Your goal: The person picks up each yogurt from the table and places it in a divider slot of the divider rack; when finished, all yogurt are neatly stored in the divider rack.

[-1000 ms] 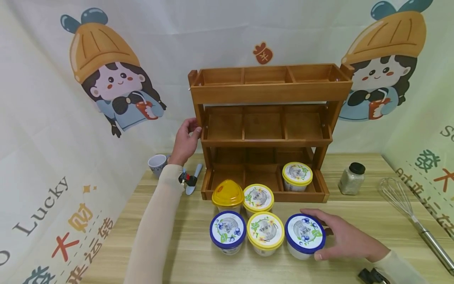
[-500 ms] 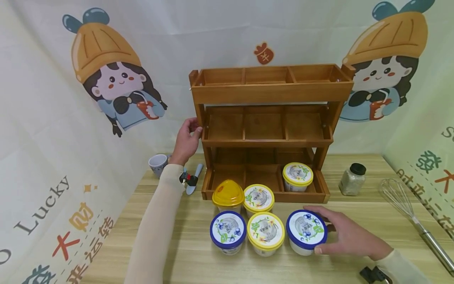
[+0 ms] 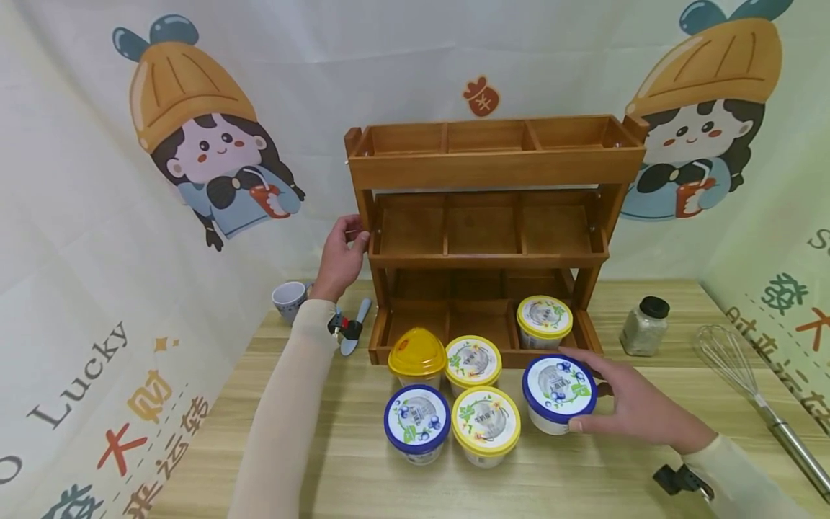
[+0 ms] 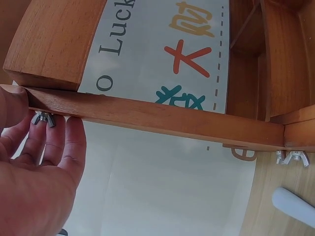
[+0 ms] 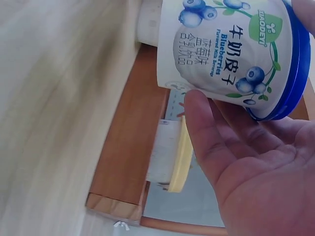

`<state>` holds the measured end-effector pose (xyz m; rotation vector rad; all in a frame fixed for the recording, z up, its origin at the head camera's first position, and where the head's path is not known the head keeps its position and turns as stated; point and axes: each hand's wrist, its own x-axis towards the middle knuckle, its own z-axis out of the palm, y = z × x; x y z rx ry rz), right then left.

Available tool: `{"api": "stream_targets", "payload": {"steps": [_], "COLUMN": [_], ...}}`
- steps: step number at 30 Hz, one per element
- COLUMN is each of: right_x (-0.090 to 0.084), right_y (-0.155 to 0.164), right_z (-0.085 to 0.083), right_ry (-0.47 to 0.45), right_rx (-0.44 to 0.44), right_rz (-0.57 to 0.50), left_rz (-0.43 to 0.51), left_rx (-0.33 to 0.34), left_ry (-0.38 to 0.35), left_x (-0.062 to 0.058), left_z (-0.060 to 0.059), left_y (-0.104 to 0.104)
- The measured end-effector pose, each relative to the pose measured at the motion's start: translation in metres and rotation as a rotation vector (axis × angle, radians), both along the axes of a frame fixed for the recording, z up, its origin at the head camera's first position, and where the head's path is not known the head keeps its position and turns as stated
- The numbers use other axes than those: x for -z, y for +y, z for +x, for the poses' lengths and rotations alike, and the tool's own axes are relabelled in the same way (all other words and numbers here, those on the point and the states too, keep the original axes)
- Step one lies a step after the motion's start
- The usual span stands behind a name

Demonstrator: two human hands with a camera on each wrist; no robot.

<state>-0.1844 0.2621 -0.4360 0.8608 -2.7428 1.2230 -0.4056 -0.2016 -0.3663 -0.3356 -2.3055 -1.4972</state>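
My right hand (image 3: 638,411) grips a blue-lidded blueberry milk tub (image 3: 559,389) by its side. In the right wrist view this tub (image 5: 221,49) is off the table, with fingers curled along it. My left hand (image 3: 340,263) holds the left upright of a three-tier wooden shelf (image 3: 493,170); in the left wrist view the thumb is on one side of the wooden rail (image 4: 162,118), fingers on the other. One yellow-lidded tub (image 3: 545,317) sits in the bottom tier's right compartment. Before the shelf stand another blue-lidded tub (image 3: 417,424), two yellow-lidded tubs (image 3: 486,425) and a domed yellow-lidded cup (image 3: 417,355).
To the right are a black-capped jar (image 3: 644,328) and a wire whisk (image 3: 746,382). A patterned mug (image 3: 289,299) and a pale blue spreader (image 3: 355,329) lie left of the shelf, near my left arm. Printed cloth hangs behind and at both sides.
My right hand has raised the blue-lidded tub off the table and carried it forward, toward the shelf. My left hand stays on the shelf upright.
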Motion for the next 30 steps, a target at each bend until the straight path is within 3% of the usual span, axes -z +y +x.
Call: {"api": "stream_targets", "payload": {"steps": [14, 21, 30], "right_x": [-0.024, -0.033, -0.036], "right_y": [-0.012, -0.026, -0.045], "right_z": [-0.018, -0.032, -0.057], "right_ry": [0.008, 0.013, 0.051], "right_rx": [0.124, 0.162, 0.203], "right_rz": [-0.013, -0.058, -0.01], "left_rz": [0.011, 0.021, 0.009], "left_rx": [-0.001, 0.002, 0.006], "left_ry": [-0.016, -0.018, -0.01], "left_x": [-0.002, -0.002, -0.002], "left_z": [0.0, 0.003, 0.003], "left_y": [0.0, -0.001, 0.0]}}
